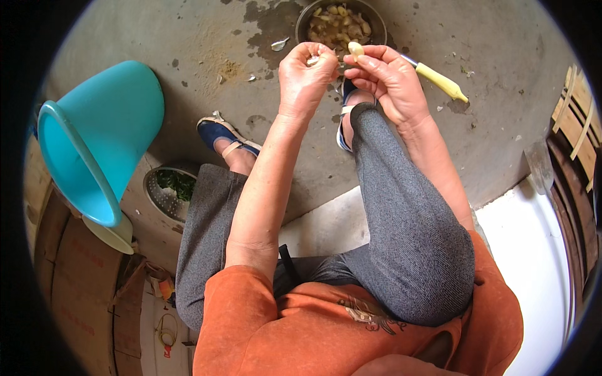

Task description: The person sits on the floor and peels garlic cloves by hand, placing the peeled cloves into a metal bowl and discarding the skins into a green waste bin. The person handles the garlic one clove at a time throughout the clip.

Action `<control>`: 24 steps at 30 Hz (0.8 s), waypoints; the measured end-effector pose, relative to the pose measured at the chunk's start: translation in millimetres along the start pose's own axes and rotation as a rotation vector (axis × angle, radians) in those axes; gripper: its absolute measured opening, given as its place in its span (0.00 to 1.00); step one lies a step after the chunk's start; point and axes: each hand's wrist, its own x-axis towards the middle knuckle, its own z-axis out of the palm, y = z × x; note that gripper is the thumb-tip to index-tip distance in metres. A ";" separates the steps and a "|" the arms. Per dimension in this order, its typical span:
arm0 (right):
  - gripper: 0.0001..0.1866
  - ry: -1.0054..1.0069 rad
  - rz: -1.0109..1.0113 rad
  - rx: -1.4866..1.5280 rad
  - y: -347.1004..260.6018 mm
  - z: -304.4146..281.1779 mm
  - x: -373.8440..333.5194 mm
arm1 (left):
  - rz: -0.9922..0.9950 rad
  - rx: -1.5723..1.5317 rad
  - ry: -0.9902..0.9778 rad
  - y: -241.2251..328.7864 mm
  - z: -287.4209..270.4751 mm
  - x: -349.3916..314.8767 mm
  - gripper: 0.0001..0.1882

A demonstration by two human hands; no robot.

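Note:
Between the thumb and fingertips of my right hand (392,78) is a pale, peeled garlic clove (355,49). My left hand (307,78) is closed close beside it, its fingers curled around a whitish garlic piece (313,61); whether that is a clove or skin I cannot tell. Just beyond both hands, a round metal bowl (380,26) holds several cloves and brownish skins, seemingly in water. A knife with a yellow handle (441,81) lies on the floor to the right of my right hand, its blade partly hidden behind that hand.
A turquoise bucket (128,106) lies tipped at the left. Below it, a metal colander (152,194) holds dark green leaves. Garlic skin (279,44) and damp spots mark the concrete floor (207,62). My feet in blue shoes (219,131) rest below the hands. Wooden slats (574,113) stand far right.

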 end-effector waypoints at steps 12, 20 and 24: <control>0.08 0.032 -0.156 -0.214 9.2 1.1 -0.7 | 0.122 -0.010 -0.044 18.2 10.0 -10.6 0.06; 0.07 0.077 -0.328 -0.344 11.6 8.8 -0.3 | 0.021 0.033 0.027 11.3 11.0 -8.2 0.09; 0.07 0.050 -0.368 -0.343 8.8 10.9 -0.6 | 0.016 -0.054 -0.017 9.3 7.7 -5.0 0.08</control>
